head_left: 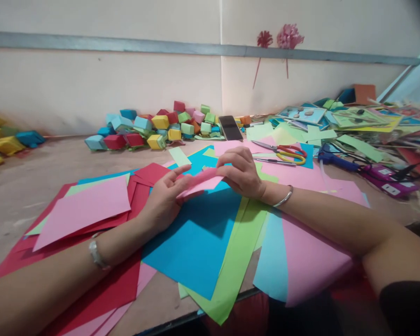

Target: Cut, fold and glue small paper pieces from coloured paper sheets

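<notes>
A folded piece of pink paper (205, 181) is held between both hands, above a blue sheet (196, 242). My left hand (168, 193) grips its left end, thumb on top and the other fingers partly hidden beneath. My right hand (241, 171) pinches the right end with curled fingers. Beneath the blue sheet lies a green sheet (231, 275). Left of my hands, a pink sheet (87, 207) rests on red sheets (126, 275). Scissors (283, 151) with red and yellow handles and a pen (275, 162) lie right of my right hand.
Small folded paper blocks (161, 122) stand in a heap by the wall, near a black phone (230, 128). A blue glue gun (338, 158) and a purple power strip (388, 181) lie at right. Paper pieces (360, 116) pile up behind them. The table edge (175, 322) is in front.
</notes>
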### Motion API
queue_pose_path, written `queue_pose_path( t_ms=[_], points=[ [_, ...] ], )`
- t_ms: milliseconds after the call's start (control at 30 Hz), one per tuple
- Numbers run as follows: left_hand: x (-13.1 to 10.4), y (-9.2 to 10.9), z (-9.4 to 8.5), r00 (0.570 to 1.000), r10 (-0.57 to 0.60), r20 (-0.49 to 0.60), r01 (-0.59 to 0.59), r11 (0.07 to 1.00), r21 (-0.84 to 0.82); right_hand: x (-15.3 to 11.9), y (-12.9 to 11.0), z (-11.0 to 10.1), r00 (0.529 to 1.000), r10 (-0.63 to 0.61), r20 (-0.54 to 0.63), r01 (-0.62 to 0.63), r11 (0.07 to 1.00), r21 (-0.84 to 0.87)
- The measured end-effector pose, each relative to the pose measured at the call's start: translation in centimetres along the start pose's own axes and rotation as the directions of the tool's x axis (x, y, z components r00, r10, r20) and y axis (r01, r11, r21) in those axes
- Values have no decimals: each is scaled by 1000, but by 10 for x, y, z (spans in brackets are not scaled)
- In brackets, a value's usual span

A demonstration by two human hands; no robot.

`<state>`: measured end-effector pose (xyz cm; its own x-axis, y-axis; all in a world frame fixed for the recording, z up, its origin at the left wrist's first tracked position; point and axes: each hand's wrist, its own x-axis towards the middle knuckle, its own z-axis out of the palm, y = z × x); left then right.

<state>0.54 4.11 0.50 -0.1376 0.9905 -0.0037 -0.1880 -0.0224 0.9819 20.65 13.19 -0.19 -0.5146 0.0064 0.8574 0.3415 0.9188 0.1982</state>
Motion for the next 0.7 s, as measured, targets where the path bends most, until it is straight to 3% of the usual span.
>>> queue_pose_path(
  t_ms=[100, 200, 367, 533, 633, 700],
  points=[
    [1, 0, -1, 1000, -16, 25, 15, 999, 42, 0, 0, -1, 997, -83, 3, 83, 996, 20],
    [-1, 1, 0, 994, 67, 89, -75, 993, 93, 0, 0, -3, 997, -34, 65, 32, 999, 26],
    [-5, 0, -1, 997, 72, -11, -67, 969, 237, -2, 1, -4, 981, -66, 181, 53, 996, 78],
    [-7, 1, 0, 978, 206, -16, -178, 878, 444, -3, -1, -2, 986, -149, 78, 146, 988, 42],
    [-9, 3, 1, 967, 252, 42, -244, 858, 452, 0, -4, -3, 993, -109, 41, 109, 994, -3],
    [-9, 4, 1, 967, 255, 23, -235, 847, 476, 2, -4, -5, 996, -77, 37, 77, 997, 3]
  ],
)
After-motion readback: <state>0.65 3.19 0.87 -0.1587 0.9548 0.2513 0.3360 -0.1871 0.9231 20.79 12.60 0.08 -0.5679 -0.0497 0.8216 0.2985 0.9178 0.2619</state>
